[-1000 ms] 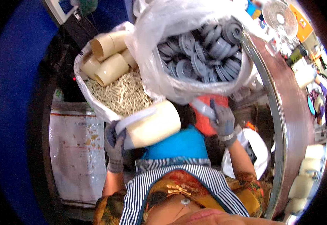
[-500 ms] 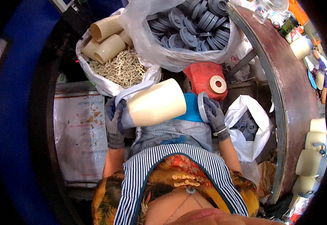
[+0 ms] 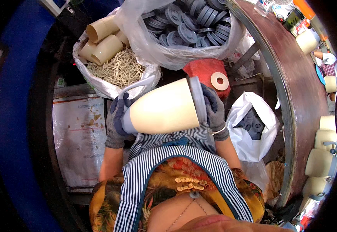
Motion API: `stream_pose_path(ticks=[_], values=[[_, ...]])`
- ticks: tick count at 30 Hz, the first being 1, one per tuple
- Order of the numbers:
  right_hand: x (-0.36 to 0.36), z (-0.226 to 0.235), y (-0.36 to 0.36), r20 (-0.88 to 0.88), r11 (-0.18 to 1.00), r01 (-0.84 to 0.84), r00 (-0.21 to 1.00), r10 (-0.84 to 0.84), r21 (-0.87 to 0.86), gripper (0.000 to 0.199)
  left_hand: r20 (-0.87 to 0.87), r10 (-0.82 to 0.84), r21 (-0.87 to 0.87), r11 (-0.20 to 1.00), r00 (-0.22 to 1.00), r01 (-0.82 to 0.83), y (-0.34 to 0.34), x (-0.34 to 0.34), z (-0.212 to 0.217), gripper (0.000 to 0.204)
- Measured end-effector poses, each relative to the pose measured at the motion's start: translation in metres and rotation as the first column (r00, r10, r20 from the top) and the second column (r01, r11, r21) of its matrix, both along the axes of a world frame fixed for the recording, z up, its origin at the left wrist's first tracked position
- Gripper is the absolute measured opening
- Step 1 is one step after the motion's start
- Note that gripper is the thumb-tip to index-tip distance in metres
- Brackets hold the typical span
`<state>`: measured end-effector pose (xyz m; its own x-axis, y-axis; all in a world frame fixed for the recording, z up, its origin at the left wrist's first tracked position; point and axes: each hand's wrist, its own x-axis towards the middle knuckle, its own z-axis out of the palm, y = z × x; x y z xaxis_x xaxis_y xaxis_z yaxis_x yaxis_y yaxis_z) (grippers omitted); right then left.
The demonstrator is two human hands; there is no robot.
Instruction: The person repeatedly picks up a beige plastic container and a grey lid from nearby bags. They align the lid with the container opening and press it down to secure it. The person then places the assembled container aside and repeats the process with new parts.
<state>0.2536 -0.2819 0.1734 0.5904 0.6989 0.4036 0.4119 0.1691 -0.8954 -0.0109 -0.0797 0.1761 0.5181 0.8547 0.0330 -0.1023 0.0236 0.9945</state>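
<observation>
A cream plastic jug body (image 3: pixel 164 108) lies on its side above my lap. Its narrow end carries a grey collar with a curved grey handle (image 3: pixel 140 82). Gloved in grey, my left hand (image 3: pixel 116 123) grips the jug at that collar and handle. At the wide end, a round grey base cap (image 3: pixel 198 98) sits against the rim, slightly tilted. My right hand (image 3: pixel 215 110), also gloved, is closed round the cap's outer side; its palm side is partly hidden. Whether the cap is seated all the way round, I cannot tell.
A clear bag of grey round caps (image 3: pixel 186 34) stands ahead. Left of it, a white sack (image 3: pixel 155 79) holds small cream pieces and cream cylinders. A red bag (image 3: pixel 203 69) bears a cream ring. Grey parts fill a white bag (image 3: pixel 236 145) beside the curved brown table (image 3: pixel 307 127).
My right hand has brought the grey base cap leftward onto the jug's wide end. The jug has moved a little down and right relative to my lap.
</observation>
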Motion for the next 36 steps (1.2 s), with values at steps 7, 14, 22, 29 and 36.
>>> stream_pose_path(ticks=[7,14,22,29,36], values=[[-0.02,0.044,-0.012,0.439,1.0,-0.026,0.898,0.027,-0.01,0.047,0.222,-0.026,-0.45,0.884,0.975,0.126,0.004,0.014,0.038,0.039],[-0.027,0.044,-0.018,0.333,0.996,-0.092,0.939,0.083,0.011,0.05,0.21,-0.109,-0.37,0.911,0.972,0.182,0.008,0.013,0.033,0.038],[-0.038,-0.027,-0.009,-0.43,0.997,-0.068,0.9,0.076,0.035,0.054,-0.05,-0.124,0.439,0.889,0.991,0.134,-0.022,0.004,0.094,0.053],[-0.026,0.058,-0.022,0.275,0.995,-0.053,0.961,0.027,0.085,0.056,-0.601,-0.119,0.796,-0.003,0.79,0.605,-0.027,0.049,0.173,0.058],[0.03,0.111,-0.174,-0.069,0.71,0.599,0.78,-0.622,0.369,0.045,-0.177,-0.291,0.872,0.396,0.94,0.287,-0.035,0.092,0.168,0.067]])
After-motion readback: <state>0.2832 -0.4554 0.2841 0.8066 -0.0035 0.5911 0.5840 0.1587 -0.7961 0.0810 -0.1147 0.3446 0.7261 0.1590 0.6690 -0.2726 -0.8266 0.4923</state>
